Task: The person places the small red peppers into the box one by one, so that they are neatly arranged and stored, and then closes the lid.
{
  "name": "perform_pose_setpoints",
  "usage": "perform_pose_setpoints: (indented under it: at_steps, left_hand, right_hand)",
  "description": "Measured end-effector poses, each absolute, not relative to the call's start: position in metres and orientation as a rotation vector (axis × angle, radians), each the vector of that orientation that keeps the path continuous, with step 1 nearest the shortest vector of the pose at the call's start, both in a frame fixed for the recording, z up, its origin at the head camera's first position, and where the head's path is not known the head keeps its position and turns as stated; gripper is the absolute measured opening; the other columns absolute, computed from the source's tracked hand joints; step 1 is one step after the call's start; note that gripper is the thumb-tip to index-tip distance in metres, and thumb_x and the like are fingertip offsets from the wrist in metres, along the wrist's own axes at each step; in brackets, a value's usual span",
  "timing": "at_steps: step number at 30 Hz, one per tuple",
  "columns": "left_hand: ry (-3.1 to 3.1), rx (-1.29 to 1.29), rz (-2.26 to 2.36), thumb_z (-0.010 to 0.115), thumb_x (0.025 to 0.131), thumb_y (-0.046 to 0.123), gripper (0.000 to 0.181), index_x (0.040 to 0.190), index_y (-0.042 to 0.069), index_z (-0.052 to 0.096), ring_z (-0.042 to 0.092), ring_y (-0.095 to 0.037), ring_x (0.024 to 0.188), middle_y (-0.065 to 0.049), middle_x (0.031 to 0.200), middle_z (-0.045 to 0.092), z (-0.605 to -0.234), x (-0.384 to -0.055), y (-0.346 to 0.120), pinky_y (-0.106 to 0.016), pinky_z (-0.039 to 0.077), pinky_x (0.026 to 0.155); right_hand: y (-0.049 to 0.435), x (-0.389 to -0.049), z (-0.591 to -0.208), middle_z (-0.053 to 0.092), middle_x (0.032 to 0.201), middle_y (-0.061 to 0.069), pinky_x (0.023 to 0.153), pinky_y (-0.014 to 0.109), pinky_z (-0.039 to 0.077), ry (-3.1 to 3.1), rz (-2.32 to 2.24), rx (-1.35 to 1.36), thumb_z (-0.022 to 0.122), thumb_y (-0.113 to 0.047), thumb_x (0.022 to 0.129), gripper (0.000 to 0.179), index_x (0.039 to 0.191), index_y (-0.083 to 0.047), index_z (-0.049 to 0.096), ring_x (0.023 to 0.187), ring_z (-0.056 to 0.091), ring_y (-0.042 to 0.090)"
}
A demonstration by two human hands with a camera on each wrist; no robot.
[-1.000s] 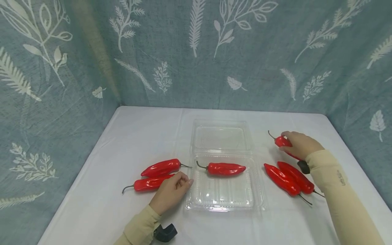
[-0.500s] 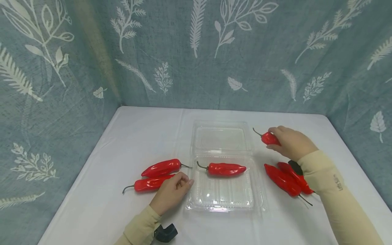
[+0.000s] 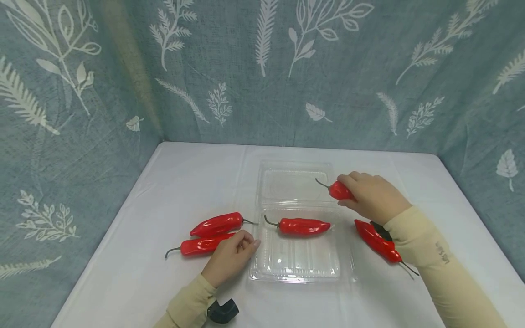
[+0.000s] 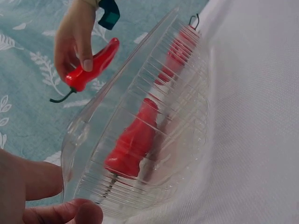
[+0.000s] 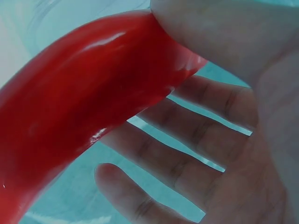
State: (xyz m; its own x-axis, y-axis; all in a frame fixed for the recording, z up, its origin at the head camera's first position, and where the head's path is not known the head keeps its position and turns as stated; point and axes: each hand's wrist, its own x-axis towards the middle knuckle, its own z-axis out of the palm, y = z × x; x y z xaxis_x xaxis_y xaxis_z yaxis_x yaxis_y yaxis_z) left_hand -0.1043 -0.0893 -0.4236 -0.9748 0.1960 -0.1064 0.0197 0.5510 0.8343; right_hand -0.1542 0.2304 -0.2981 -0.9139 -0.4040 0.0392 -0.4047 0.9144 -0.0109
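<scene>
White cloth is covering our desk (image 3: 172,182); one glossy red plastic chilli (image 3: 303,226) is lying in the clear plastic clamshell box (image 3: 343,269). We are gripping a second chilli (image 3: 340,190) in our right hand (image 3: 371,197) above the lid, our left hand (image 3: 230,257) loosely curled at the box edge, three chillies waiting outside.

I wear long, snug, cream-beige sleeves to both wrists; the right sleeve (image 3: 434,255) bears small dark lettering. A small black wrist camera (image 3: 222,311) sits at my left cuff, my hands bare.
</scene>
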Motion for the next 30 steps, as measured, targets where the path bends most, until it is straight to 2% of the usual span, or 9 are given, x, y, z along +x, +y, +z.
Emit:
perform_pose_setpoints:
  at_steps: [11, 22, 30]
  left_hand:
    - [2.587, 0.159, 1.399, 0.069, 0.087, 0.025, 0.014, 0.09, 0.015, 0.06, 0.049, -0.014, 0.061, 0.002, 0.063, 0.052, -0.422, -0.103, -0.09, -0.021, 0.041, 0.057]
    - [2.592, 0.167, 1.391, 0.068, 0.088, 0.026, 0.013, 0.09, 0.016, 0.06, 0.049, -0.014, 0.061, 0.002, 0.064, 0.052, -0.421, -0.106, -0.09, -0.022, 0.041, 0.058]
    - [2.606, 0.189, 1.384, 0.068, 0.088, 0.025, 0.012, 0.089, 0.016, 0.06, 0.048, -0.013, 0.061, 0.003, 0.064, 0.051, -0.423, -0.107, -0.091, -0.023, 0.041, 0.058]
  right_hand:
    - [0.195, -0.15, -0.311, 0.066, 0.089, 0.006, 0.069, 0.036, 0.054, -2.871, -0.022, 0.874, 0.081, -0.025, 0.076, 0.047, 0.114, -0.007, 0.06, 0.077, 0.062, 0.021]
    - [0.165, -0.145, -0.322, 0.065, 0.091, 0.003, 0.069, 0.033, 0.051, -2.818, -0.071, 1.008, 0.079, -0.031, 0.077, 0.048, 0.115, -0.009, 0.06, 0.082, 0.063, 0.018]
    - [0.148, -0.139, -0.339, 0.066, 0.095, 0.003, 0.072, 0.035, 0.052, -2.81, -0.036, 1.092, 0.08, -0.028, 0.077, 0.045, 0.113, -0.01, 0.06, 0.086, 0.064, 0.019]
